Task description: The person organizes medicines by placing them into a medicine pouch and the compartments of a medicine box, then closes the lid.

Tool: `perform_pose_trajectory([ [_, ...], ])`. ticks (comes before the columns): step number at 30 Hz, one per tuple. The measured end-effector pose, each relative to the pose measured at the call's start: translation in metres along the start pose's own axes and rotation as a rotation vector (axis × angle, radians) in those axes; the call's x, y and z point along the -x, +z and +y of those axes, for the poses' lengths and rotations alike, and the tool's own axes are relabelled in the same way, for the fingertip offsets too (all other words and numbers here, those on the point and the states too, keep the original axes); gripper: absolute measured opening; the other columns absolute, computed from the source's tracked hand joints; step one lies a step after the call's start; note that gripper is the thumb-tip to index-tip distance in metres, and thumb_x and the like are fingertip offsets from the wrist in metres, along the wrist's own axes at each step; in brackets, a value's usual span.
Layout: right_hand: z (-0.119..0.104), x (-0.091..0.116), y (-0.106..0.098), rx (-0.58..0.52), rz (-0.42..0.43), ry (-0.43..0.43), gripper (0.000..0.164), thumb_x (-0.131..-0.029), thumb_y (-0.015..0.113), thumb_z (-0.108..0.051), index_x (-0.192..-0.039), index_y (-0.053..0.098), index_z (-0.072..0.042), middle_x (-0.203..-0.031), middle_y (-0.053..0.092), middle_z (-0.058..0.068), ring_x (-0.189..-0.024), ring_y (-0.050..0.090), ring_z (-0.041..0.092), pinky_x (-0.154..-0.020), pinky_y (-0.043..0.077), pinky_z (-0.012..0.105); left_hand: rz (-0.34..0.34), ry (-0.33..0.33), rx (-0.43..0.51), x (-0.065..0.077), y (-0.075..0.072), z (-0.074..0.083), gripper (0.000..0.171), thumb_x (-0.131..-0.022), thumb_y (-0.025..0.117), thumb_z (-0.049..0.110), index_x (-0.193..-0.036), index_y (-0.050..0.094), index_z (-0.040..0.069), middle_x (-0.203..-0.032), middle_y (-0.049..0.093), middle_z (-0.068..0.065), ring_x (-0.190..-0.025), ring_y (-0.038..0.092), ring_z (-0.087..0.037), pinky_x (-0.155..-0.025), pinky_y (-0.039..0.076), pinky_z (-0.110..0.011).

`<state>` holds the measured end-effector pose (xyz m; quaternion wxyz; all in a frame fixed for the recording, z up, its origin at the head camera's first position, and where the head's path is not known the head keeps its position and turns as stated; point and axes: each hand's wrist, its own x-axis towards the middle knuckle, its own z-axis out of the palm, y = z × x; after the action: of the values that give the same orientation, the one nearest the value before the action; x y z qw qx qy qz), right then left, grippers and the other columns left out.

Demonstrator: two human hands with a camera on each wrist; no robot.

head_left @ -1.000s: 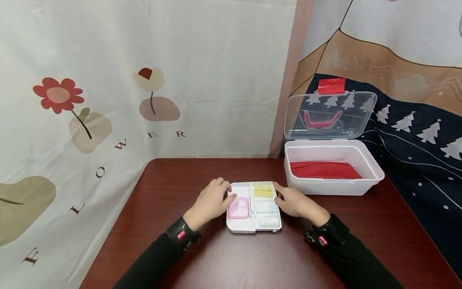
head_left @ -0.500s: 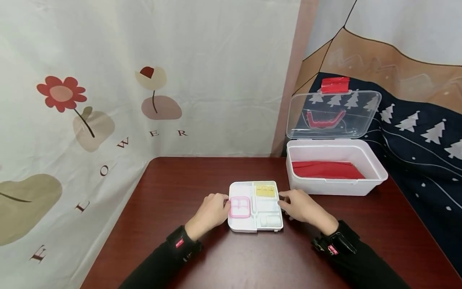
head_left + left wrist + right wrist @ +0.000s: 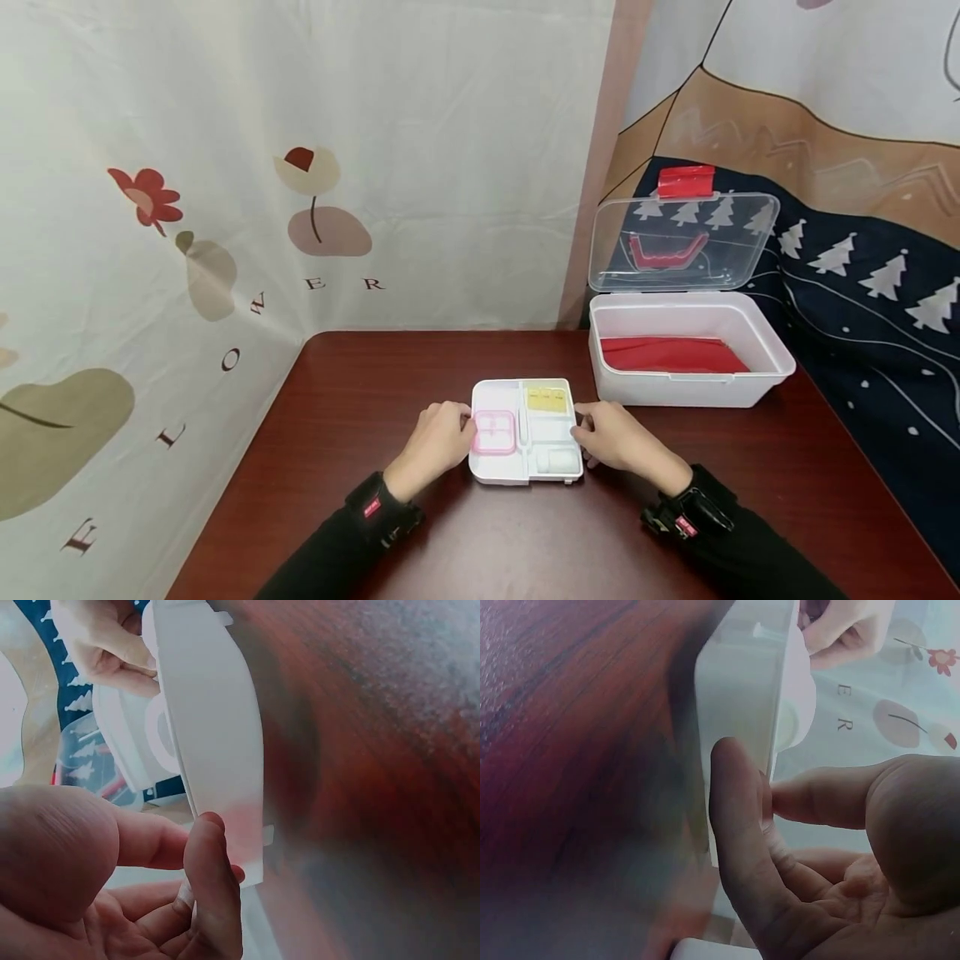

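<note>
A white tray with compartments (image 3: 495, 393) is in front of me on the table. In it are a square pink-rimmed box (image 3: 494, 432) at the left, a yellow piece (image 3: 547, 400) at the top right, and a white rounded item (image 3: 555, 461) at the lower right. My left hand (image 3: 435, 437) pinches the tray's left edge between thumb and fingers, as the left wrist view shows close up. At the opposite edge my right hand (image 3: 621, 435) pinches the tray likewise. In the right wrist view, the fingers (image 3: 739, 802) lie along its side wall.
Behind the right hand stands a white storage bin (image 3: 667, 390) holding a flat red item (image 3: 675, 354). Its clear lid (image 3: 720, 242) is hinged up at the back. The brown table (image 3: 390, 358) ends at patterned cloth hangings (image 3: 450, 167).
The left hand has drawn back from over the pink box to the tray's left edge. The right hand has slid down from the upper right corner along the right edge.
</note>
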<state>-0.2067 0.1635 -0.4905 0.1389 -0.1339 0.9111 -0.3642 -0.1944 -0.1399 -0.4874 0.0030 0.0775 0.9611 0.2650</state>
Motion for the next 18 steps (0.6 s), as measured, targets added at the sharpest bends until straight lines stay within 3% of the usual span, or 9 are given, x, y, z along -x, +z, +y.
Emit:
perform_pose_trajectory([
  [6,-0.009,0.002,-0.013,-0.146,-0.02,-0.006,0.056,-0.101,0.066,-0.006,-0.149,0.054,0.019,-0.075,0.068,0.006,-0.056,0.071,0.015,-0.058,0.064,0.037,0.04,0.003,0.048,0.0,-0.025,0.01,0.021,-0.098,0.065,0.014,-0.103,0.084,0.006,-0.056,0.045,0.008,-0.051,0.043,-0.011,-0.052,0.035,-0.027],
  [11,-0.024,0.011,-0.038,-0.269,-0.022,-0.036,0.06,-0.102,0.066,-0.006,-0.152,0.048,0.022,-0.084,0.07,0.012,-0.06,0.072,0.016,-0.061,0.067,0.043,0.089,0.04,0.051,-0.002,-0.053,0.03,0.017,-0.094,0.066,0.015,-0.082,0.079,0.014,-0.054,0.034,0.012,-0.051,0.033,-0.007,-0.053,0.026,-0.026],
  [15,-0.036,0.019,-0.064,-0.271,0.023,-0.051,0.06,-0.103,0.068,-0.008,-0.152,0.05,0.02,-0.087,0.075,0.014,-0.061,0.075,0.018,-0.059,0.066,0.037,0.114,0.084,0.047,-0.007,-0.067,0.046,0.024,-0.093,0.065,0.015,-0.07,0.068,0.02,-0.055,0.031,0.013,-0.054,0.031,-0.007,-0.054,0.023,-0.026],
  [18,-0.041,0.024,-0.086,-0.19,0.075,-0.059,0.059,-0.104,0.07,-0.011,-0.152,0.052,0.019,-0.088,0.078,0.014,-0.061,0.075,0.018,-0.057,0.064,0.032,0.086,0.128,0.062,-0.015,-0.071,0.058,0.029,-0.096,0.062,0.015,-0.067,0.063,0.02,-0.055,0.03,0.013,-0.054,0.031,-0.007,-0.054,0.022,-0.026],
])
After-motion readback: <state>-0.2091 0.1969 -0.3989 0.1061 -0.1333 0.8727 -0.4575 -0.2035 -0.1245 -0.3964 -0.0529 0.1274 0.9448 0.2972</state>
